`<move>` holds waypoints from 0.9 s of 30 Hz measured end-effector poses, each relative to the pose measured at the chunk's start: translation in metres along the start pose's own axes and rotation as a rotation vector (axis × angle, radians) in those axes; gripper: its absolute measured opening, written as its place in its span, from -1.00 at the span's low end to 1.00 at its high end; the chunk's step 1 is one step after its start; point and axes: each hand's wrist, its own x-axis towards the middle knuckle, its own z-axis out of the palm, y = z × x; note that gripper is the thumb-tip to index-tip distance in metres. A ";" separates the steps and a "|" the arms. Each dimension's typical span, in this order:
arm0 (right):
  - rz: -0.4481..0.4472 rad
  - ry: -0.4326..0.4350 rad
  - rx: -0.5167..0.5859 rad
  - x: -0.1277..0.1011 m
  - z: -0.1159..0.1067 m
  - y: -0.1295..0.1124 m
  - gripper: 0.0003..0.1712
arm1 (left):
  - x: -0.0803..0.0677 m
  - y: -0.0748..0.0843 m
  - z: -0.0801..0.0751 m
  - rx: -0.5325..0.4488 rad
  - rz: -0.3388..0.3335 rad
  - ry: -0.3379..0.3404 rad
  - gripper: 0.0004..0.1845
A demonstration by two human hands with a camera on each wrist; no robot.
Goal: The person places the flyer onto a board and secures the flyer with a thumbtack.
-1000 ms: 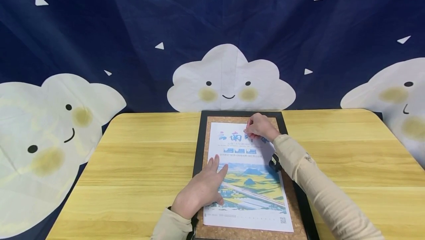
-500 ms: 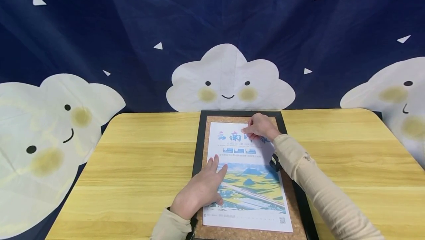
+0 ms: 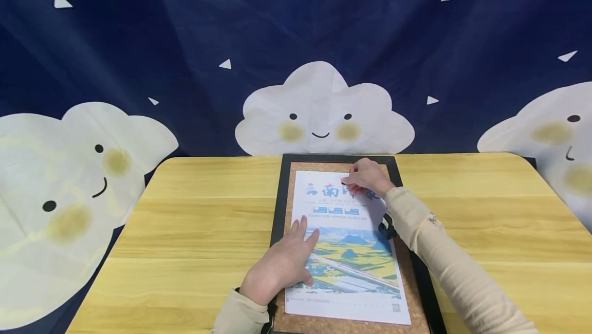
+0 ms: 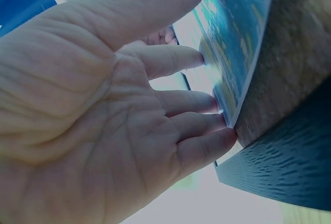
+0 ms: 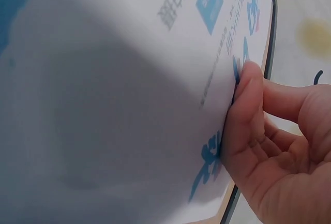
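A white poster (image 3: 351,305) with blue lettering and a yellow-and-blue landscape lies on a cork board (image 3: 416,303) with a black frame. My left hand (image 3: 284,259) rests at the poster's left edge, fingers spread and fairly straight; in the left wrist view its fingertips (image 4: 207,141) touch the paper's edge. Near the top of the poster my right hand (image 3: 370,177) has thumb and index finger pinched together against the sheet. A small dark thing (image 3: 344,184) shows at those fingertips, mostly hidden; I cannot tell its kind. The right hand covers part of the large lettering.
The board lies on a light wood table (image 3: 199,231), its top near the table's far edge. Behind hangs a dark blue cloth (image 3: 194,25) with white clouds. A black wrist device (image 3: 386,226) hangs under the right sleeve, over the poster.
Both hands keep nearly the same places on the poster. The head view has shifted slightly. A dark speck shows more plainly at the right fingertips now.
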 end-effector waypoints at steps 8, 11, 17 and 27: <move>-0.014 -0.051 0.006 -0.003 -0.006 0.004 -0.77 | 0.001 0.002 0.002 0.006 0.007 0.004 0.01; -0.006 -0.077 0.003 -0.002 -0.007 0.003 -0.77 | 0.000 0.002 0.002 0.013 0.010 0.009 0.01; -0.033 -0.072 -0.005 0.000 -0.005 0.002 -0.72 | -0.001 0.001 -0.001 0.016 0.006 0.003 0.01; -0.109 0.072 -0.024 -0.012 -0.001 0.006 -0.55 | 0.002 0.000 -0.002 0.025 0.019 0.003 0.01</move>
